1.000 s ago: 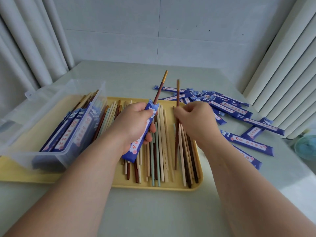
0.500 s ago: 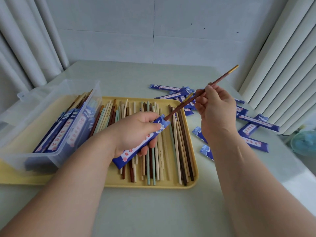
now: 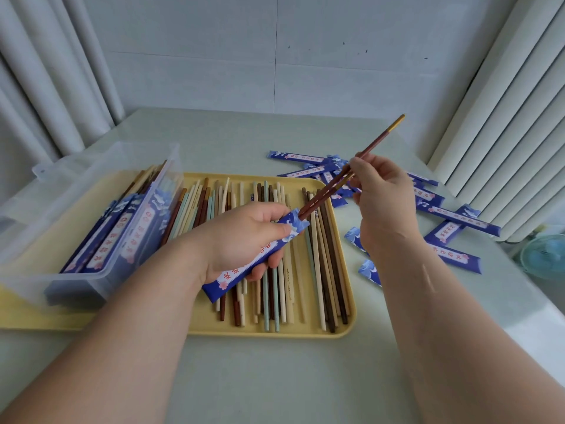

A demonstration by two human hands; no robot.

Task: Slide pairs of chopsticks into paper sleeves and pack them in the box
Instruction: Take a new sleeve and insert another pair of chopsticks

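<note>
Left hand [image 3: 241,240] wraps flimsy paper sleeve [image 3: 253,255] near mouth, right hand [image 3: 382,194] pinches stiff, light brown chopsticks [image 3: 324,194] mid-shaft, tips entering.

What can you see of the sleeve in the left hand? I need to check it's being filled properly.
The sleeve is a long, flat paper wrapper, dark blue with white wave patterns, a white label strip with red characters and a pink flower. It lies slanted above the tray, gripped by the left hand. Its open upper end takes the tips of brown chopsticks held by the right hand.
</note>
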